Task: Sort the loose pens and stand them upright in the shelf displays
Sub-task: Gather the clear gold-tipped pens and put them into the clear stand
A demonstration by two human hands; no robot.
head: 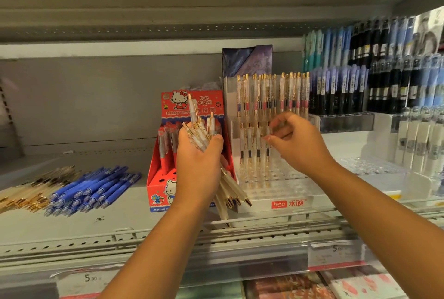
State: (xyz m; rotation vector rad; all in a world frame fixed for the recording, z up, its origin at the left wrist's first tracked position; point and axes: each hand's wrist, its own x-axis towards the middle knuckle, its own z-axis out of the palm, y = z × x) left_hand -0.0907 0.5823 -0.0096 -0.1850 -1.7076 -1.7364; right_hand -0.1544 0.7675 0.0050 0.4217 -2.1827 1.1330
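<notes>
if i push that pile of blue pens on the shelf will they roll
The blue pens lie loose on the smooth shelf, so they would probably roll and scatter. Any clips may stop some early. Stiff plastic barrels: likely light.

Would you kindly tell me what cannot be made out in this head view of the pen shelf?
All in the head view:
- Whether the right hand pinches a pen: motion blur.
- How many white pens the left hand holds: fingers cover them.
- The right price label: blurred under glare.
- The gold pen pile: cut by the left edge.
</notes>
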